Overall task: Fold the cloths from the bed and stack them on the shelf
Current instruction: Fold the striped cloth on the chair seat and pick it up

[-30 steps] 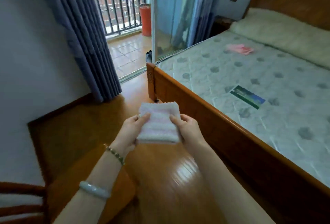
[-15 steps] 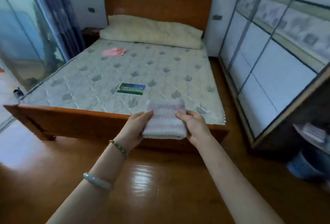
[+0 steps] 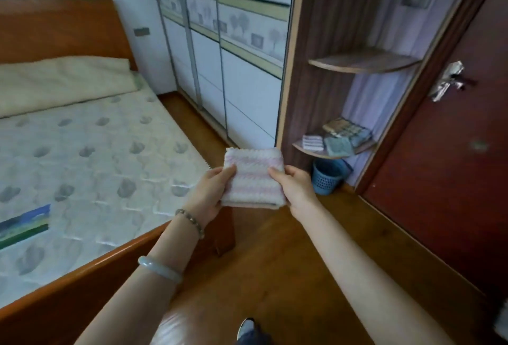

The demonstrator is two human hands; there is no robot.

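Floorboards (image 3: 288, 276) beneath; left hand (image 3: 213, 193), right hand (image 3: 295, 188) grip apparently folded cloth (image 3: 253, 177).

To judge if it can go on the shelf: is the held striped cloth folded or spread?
Folded. The striped cloth is a small thick square, layers showing at its near edge, between left hand and right hand.

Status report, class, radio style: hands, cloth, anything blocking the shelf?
Left hand and right hand grip the folded striped cloth by its sides. Lower shelf ahead, folded cloths on it. Path looks open; blue basket below shelf.
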